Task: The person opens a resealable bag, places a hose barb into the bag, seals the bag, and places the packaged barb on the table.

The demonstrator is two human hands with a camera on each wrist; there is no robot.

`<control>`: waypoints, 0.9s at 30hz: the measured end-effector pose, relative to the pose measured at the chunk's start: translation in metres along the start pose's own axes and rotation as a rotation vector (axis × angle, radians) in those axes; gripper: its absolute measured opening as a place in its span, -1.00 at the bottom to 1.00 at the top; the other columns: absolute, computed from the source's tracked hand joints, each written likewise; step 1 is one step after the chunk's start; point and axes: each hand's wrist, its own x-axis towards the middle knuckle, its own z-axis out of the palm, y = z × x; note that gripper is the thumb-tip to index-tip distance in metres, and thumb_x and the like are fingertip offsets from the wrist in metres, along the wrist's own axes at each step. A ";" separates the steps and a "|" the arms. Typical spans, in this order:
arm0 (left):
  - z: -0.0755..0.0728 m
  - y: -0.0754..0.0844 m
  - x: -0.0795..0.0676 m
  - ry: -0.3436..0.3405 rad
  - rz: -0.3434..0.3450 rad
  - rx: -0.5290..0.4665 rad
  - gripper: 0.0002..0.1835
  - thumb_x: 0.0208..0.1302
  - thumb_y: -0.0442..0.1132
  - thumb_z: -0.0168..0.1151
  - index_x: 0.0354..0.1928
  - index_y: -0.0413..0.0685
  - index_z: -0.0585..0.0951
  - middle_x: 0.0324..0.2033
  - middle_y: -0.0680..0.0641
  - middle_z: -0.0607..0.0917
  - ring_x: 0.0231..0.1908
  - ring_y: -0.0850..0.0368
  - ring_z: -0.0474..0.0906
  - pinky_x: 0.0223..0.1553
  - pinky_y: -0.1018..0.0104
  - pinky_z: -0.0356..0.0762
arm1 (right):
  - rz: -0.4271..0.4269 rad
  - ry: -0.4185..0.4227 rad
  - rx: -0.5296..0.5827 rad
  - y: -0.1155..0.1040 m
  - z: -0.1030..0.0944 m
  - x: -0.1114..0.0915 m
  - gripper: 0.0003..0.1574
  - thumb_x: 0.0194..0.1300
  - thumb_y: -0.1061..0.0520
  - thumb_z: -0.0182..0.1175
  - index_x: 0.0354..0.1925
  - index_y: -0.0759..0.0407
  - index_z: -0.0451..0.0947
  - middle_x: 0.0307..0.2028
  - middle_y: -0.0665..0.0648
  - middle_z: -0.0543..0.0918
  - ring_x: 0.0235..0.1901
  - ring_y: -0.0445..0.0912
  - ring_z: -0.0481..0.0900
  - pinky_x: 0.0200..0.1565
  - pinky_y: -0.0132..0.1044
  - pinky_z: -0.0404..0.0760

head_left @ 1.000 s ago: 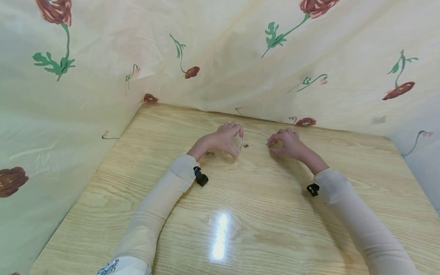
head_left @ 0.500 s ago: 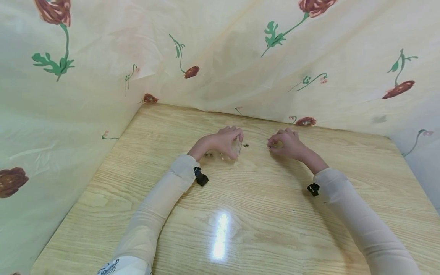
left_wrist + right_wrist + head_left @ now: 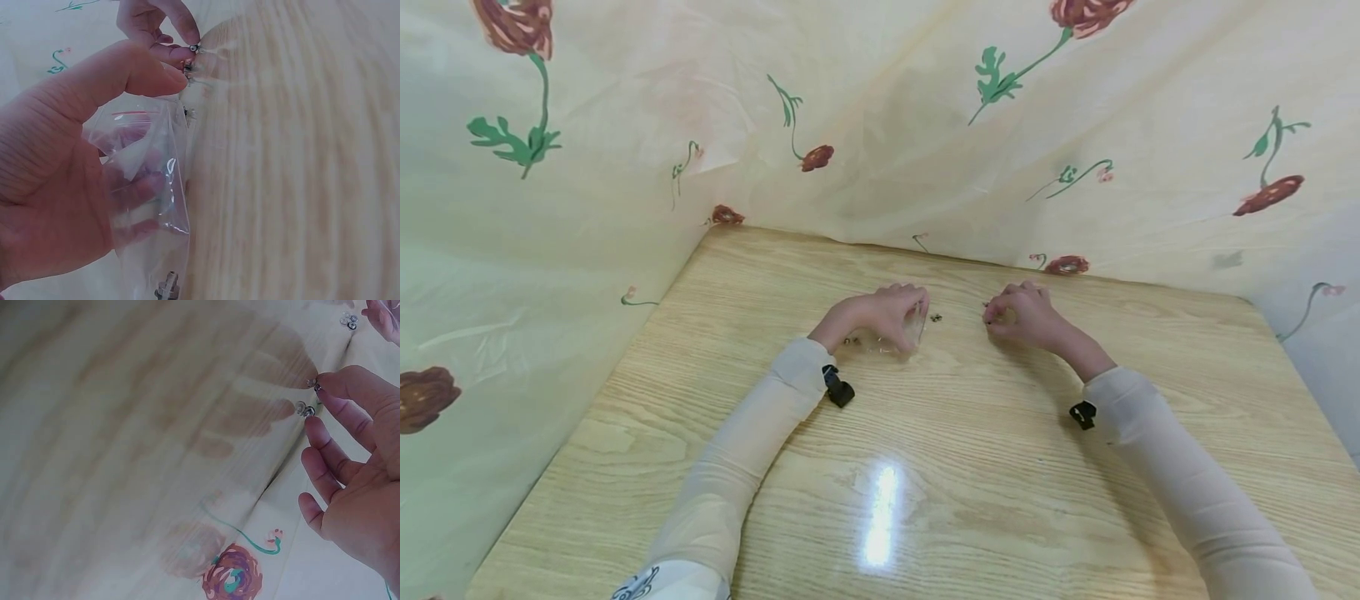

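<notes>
My left hand [image 3: 887, 317] holds a clear plastic zip bag [image 3: 156, 212] with a red stripe by its mouth. The thumb lies at the bag's mouth, and the other fingers show through the film. Low in the bag area, a small bolt-like metal piece [image 3: 169, 289] is visible. To the right, my right hand [image 3: 1026, 315] pinches a tiny metal fastener [image 3: 317, 387] between thumb and index finger, just over the table. Close to the middle fingertip lies another metal fastener [image 3: 306, 410]. A small cluster of metal fasteners [image 3: 936, 317] sits on the table between both hands.
The wood-grain table [image 3: 970, 467] carries a bright light reflection near its front. More small metal pieces [image 3: 852, 340] show beside the left wrist. A flower-printed sheet [image 3: 880, 167] rises along the table's back and left edges.
My left hand has come down slightly toward me with the zip bag, its finger-thumb gap narrowing. The right hand stays almost in place, still pinching.
</notes>
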 end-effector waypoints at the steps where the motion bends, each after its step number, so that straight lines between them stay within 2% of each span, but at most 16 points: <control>1: 0.000 0.000 0.000 -0.004 -0.002 0.002 -0.48 -0.01 -0.24 0.43 -0.03 0.03 0.38 -0.13 -0.04 0.39 -0.09 0.05 0.21 0.01 0.20 0.14 | -0.001 -0.001 -0.002 0.000 0.000 0.000 -0.96 0.29 0.22 0.33 -0.28 0.15 0.73 -0.14 0.24 0.68 -0.12 0.17 0.32 0.06 0.28 0.09; 8: 0.001 -0.002 0.000 -0.026 -0.010 -0.001 -0.48 0.01 -0.22 0.46 -0.02 0.02 0.39 -0.10 -0.04 0.42 -0.06 0.04 0.24 0.03 0.18 0.17 | -0.010 0.004 0.008 -0.005 0.001 0.002 -0.94 0.31 0.20 0.32 -0.32 0.14 0.72 -0.13 0.24 0.67 -0.06 0.21 0.35 0.10 0.35 0.11; 14: 0.000 -0.002 -0.001 -0.033 -0.011 -0.019 -0.47 -0.01 -0.23 0.45 0.00 0.01 0.40 -0.10 -0.05 0.43 -0.06 0.05 0.25 0.00 0.22 0.22 | -0.021 0.032 0.077 -0.012 0.000 0.004 -0.96 0.29 0.22 0.33 -0.28 0.18 0.71 -0.13 0.27 0.67 -0.03 0.22 0.37 0.14 0.38 0.09; 18: 0.000 -0.002 -0.001 -0.036 -0.017 -0.025 -0.48 -0.01 -0.24 0.43 -0.01 0.01 0.40 -0.13 -0.03 0.42 -0.07 0.06 0.24 -0.03 0.26 0.20 | -0.078 0.078 0.107 -0.017 0.000 0.009 -0.96 0.27 0.23 0.33 -0.29 0.16 0.72 -0.19 0.22 0.71 -0.09 0.22 0.48 0.10 0.28 0.22; 23: 0.000 -0.001 -0.002 -0.033 -0.032 -0.033 -0.47 -0.04 -0.26 0.44 -0.03 0.03 0.39 -0.17 -0.01 0.40 -0.07 0.06 0.23 -0.04 0.26 0.20 | -0.186 0.139 0.135 -0.030 -0.002 0.015 -0.95 0.24 0.28 0.35 -0.28 0.21 0.71 -0.26 0.18 0.73 -0.16 0.19 0.60 -0.05 0.12 0.44; 27: 0.000 -0.001 -0.002 -0.035 -0.043 -0.037 -0.46 -0.05 -0.25 0.45 -0.03 0.06 0.38 -0.16 0.00 0.40 -0.06 0.06 0.24 -0.05 0.26 0.22 | -0.209 0.152 0.207 -0.039 -0.002 0.021 -0.93 0.24 0.31 0.36 -0.27 0.21 0.71 -0.26 0.17 0.74 -0.16 0.19 0.63 -0.06 0.11 0.50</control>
